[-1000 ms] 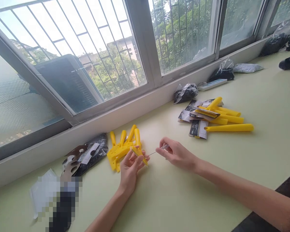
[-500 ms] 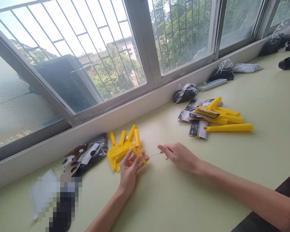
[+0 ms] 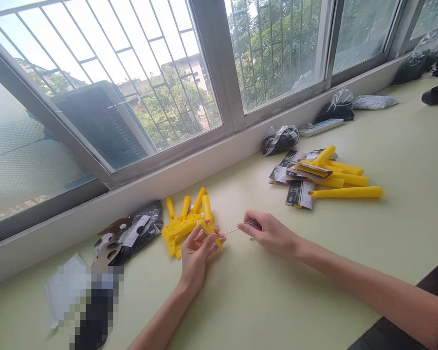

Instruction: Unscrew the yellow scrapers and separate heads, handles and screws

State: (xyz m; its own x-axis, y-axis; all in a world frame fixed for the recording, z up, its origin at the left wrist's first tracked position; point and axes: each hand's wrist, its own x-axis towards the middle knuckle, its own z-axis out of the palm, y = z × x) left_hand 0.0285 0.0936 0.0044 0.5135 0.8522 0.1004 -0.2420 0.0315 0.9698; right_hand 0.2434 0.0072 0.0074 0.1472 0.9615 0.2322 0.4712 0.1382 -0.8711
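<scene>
Between the thumb and fingers of my left hand is a yellow scraper, its flat head tilted and its edge turned partly to me. My right hand is closed around the handle of a screwdriver, most of which the fingers hide. The thin metal shaft points left and reaches the scraper head; its tip is hidden behind my left fingers. Just behind my left hand lies a small heap of yellow scrapers, their handles pointing toward the window.
More yellow-handled scrapers with black-and-white cards lie to the right. A black plastic bag and cut cardboard pieces are at left, near a white packet. Bags of dark parts and a power strip line the sill.
My right hand's fingers have curled and turned around the screwdriver handle, with the knuckles slightly higher. My left hand and the scraper have hardly moved.
</scene>
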